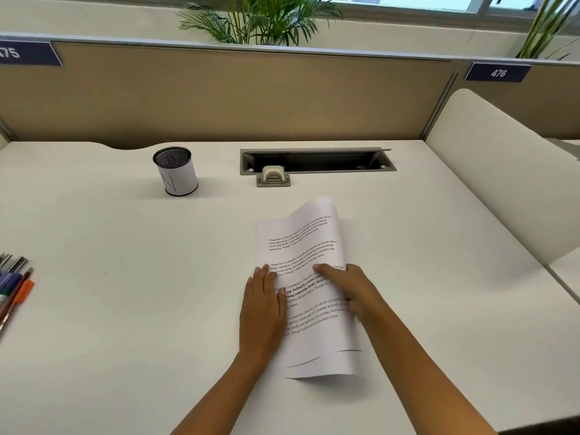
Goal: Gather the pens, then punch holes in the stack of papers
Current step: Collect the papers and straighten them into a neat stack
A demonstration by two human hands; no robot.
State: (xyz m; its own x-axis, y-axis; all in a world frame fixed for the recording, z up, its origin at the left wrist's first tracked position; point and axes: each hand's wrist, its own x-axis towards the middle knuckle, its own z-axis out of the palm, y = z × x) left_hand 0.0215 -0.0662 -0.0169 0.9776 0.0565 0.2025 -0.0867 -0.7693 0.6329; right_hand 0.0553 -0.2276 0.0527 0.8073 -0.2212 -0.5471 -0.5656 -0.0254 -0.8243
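Note:
A stack of printed white papers (303,246) lies in the middle of the white desk (125,309), its right side curled upward. My left hand (262,306) rests flat on the stack's left edge, fingers together. My right hand (348,290) grips the curled right side of the stack, thumb on top. Several pens (12,284) lie loose at the desk's far left edge, partly cut off by the frame. A beige hole punch (273,176) stands beyond the papers, by the cable tray. A mesh pen cup (175,171) wrapped in white paper stands upright at the back left and looks empty.
An open grey cable tray (317,161) is sunk into the desk behind the punch. A tan partition (219,95) closes the back, and a cream side divider (502,183) stands on the right. Plants rise behind the partition.

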